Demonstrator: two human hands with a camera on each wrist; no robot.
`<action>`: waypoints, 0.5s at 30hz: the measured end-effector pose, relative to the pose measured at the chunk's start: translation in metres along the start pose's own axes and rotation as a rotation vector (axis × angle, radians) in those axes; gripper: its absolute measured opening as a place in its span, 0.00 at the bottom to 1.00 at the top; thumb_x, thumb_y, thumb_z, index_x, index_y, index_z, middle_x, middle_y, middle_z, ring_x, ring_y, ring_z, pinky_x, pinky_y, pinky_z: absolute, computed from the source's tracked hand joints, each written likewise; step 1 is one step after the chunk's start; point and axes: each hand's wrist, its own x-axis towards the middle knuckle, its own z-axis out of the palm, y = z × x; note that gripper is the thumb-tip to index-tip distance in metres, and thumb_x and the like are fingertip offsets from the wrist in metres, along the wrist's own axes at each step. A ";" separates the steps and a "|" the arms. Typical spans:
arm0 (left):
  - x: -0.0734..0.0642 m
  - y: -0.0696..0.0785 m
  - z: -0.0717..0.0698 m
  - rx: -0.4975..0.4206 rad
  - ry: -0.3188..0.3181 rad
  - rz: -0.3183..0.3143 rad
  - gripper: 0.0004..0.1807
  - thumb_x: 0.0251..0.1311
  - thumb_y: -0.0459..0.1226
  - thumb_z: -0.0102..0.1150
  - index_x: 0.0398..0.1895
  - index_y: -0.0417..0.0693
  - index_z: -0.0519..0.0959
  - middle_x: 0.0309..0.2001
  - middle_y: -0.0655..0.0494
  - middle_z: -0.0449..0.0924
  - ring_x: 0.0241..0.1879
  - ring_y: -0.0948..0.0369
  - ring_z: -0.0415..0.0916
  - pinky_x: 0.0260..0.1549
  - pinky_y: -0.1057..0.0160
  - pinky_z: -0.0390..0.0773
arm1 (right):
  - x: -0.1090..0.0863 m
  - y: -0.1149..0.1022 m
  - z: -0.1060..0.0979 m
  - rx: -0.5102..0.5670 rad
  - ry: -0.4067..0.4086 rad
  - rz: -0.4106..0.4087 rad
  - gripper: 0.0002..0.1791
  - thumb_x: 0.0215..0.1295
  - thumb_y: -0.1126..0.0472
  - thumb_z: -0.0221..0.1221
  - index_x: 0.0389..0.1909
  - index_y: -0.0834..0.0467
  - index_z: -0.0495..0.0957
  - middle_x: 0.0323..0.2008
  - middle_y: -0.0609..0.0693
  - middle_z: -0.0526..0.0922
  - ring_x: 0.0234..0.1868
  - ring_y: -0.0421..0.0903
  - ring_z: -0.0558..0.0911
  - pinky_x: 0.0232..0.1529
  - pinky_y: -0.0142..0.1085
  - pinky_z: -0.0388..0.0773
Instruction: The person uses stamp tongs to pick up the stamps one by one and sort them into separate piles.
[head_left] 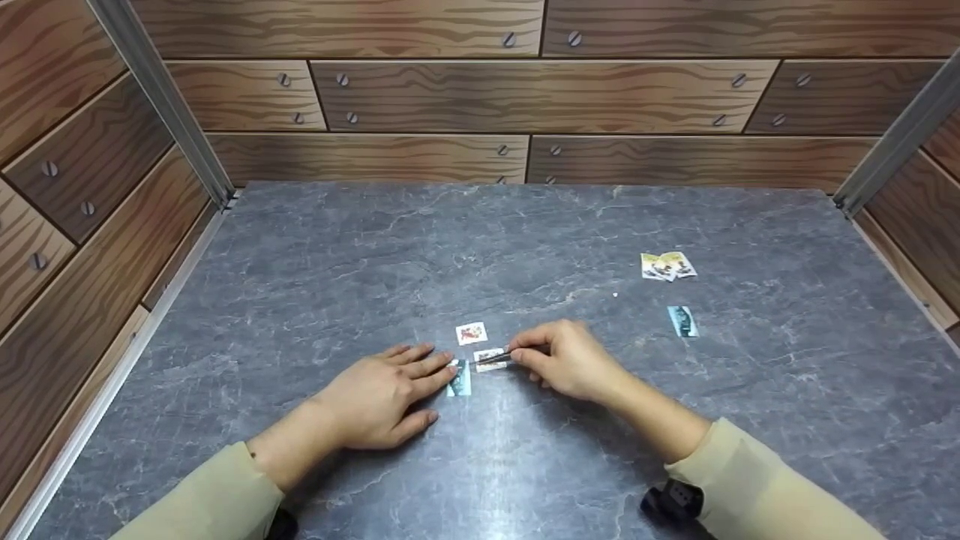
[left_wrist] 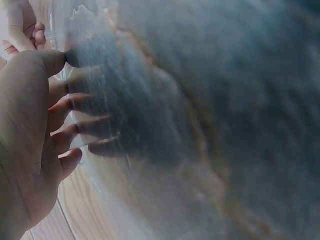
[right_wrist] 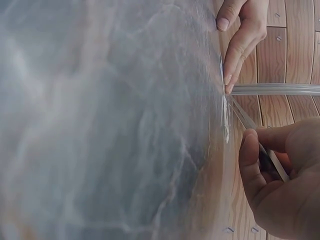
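Observation:
My left hand (head_left: 386, 394) lies palm down with its fingers spread, fingertips at the left edge of a teal stamp (head_left: 460, 381). A pair of dark, slim tweezers (head_left: 498, 358) is pinched between the thumb and fingers of my right hand (head_left: 566, 361). Their tips point left, over a white-bordered stamp (head_left: 487, 367) just right of the teal one. Above these two lies a white stamp with a red picture (head_left: 471, 334). In the right wrist view the tweezers (right_wrist: 243, 115) slant toward the table beside the left fingertips.
Overlapping yellow and white stamps (head_left: 667, 266) lie at the right of the grey marbled table (head_left: 420, 247), with another teal stamp (head_left: 682, 321) nearer me. A tiny white scrap (head_left: 615, 295) sits left of them. Wood-patterned walls (head_left: 525, 97) enclose the back and sides.

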 end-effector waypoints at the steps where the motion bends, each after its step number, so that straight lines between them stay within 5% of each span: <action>1: 0.000 0.000 0.000 0.003 0.000 0.000 0.35 0.80 0.54 0.48 0.82 0.47 0.65 0.80 0.47 0.63 0.78 0.43 0.62 0.76 0.44 0.63 | 0.000 0.000 0.000 0.009 -0.008 0.004 0.07 0.72 0.64 0.67 0.45 0.58 0.92 0.22 0.49 0.85 0.18 0.39 0.79 0.19 0.34 0.81; 15: 0.000 0.001 -0.001 0.015 -0.003 -0.002 0.35 0.80 0.55 0.47 0.82 0.47 0.65 0.80 0.48 0.63 0.78 0.44 0.62 0.76 0.44 0.63 | 0.002 0.001 -0.001 0.015 0.007 0.002 0.07 0.73 0.65 0.66 0.46 0.59 0.91 0.22 0.49 0.84 0.19 0.39 0.79 0.19 0.33 0.79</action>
